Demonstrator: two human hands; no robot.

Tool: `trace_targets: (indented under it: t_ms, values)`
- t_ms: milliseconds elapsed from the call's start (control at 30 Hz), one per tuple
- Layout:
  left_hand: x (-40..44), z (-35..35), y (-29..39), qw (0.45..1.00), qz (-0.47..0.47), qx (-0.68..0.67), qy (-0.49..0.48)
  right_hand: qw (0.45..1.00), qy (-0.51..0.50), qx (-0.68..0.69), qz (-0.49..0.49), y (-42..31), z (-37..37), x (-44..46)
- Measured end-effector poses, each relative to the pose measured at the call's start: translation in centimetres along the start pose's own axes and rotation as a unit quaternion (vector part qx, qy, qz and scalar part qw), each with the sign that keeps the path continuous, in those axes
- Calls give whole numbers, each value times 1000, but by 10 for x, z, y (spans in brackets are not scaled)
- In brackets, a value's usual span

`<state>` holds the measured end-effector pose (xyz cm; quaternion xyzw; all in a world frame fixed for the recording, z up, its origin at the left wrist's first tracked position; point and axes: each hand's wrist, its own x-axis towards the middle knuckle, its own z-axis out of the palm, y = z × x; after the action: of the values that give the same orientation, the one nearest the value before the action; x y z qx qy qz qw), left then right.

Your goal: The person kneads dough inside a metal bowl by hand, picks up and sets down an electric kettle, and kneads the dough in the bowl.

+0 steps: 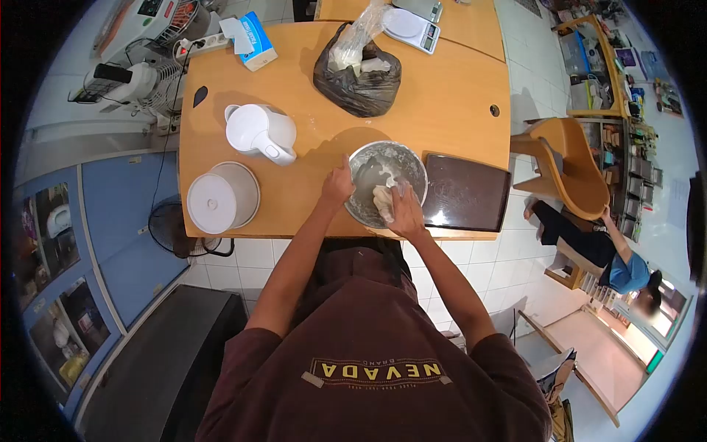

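A round metal mixing bowl stands near the table's front edge, its inside smeared with flour and pale residue. My left hand grips the bowl's left rim, thumb pointing up along it. Inside, toward the lower right, lies a lump of pale dough. My right hand reaches over the near rim, its floury fingers curled against the dough. Part of the lump is hidden behind that hand.
A dark rectangular tray sits right of the bowl. On the left are a white pitcher and a lidded white container. Farther back lie a black plastic bag, a kitchen scale and a tissue box. Another person holds an orange chair.
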<state>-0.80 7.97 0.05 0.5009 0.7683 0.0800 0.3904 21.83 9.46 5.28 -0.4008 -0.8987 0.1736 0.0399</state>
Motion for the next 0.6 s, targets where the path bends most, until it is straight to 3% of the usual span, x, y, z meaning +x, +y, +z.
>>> trace_targets:
  t_ms: [133,233,333,433,600]
  values:
    - [-7,3,-1,1000,1,-2,21,981,-75,111,137,-14,23,9]
    - [-8,2,-1,1000,-11,-4,8,994,46,-38,94,-11,48,12]
    - [-15,3,0,1000,-6,-12,27,975,151,49,159,3,57,30]
    - [-14,1,-1,1000,-3,-22,21,958,107,40,263,6,51,50]
    - [-8,2,0,999,-27,-35,-4,978,77,-25,192,19,76,76]
